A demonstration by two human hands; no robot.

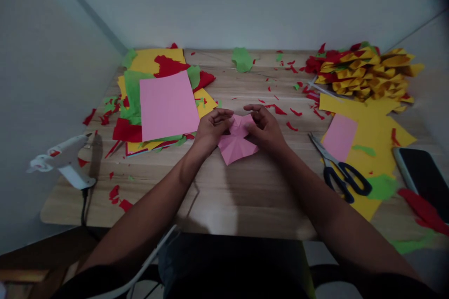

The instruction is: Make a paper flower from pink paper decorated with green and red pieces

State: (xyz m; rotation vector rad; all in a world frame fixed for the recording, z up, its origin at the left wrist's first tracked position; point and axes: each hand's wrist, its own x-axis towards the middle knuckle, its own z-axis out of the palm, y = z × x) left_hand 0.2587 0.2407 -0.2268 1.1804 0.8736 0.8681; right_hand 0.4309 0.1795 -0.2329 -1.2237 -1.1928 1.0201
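- Folded pink paper (238, 149) is held between both hands above the middle of the worktop (252, 215), its creased lower part spreading toward the person.
- Left hand (210, 130): fingers pinch the paper's left side, thumb on the near face.
- Right hand (265, 128): fingers grasp the right side, thumb likewise against the near face, index finger bent over at the top.
- To the left, a pink sheet (168, 105) lies on a pile of yellow, red and green paper (135, 88).
- Farther left is a white glue gun (66, 159), its dark cord (84, 205) running over the near edge.
- Right of the hands, open scissors (338, 168) with dark handles lie partly on yellow paper (377, 149), near a smaller pink piece (340, 136).
- A phone (426, 177) is at the far right, with red paper (423, 208) against it.
- Folded yellow pieces (372, 74) are heaped at the back right.
- Red scraps (277, 110) and a green scrap (242, 59) lie beyond the hands.
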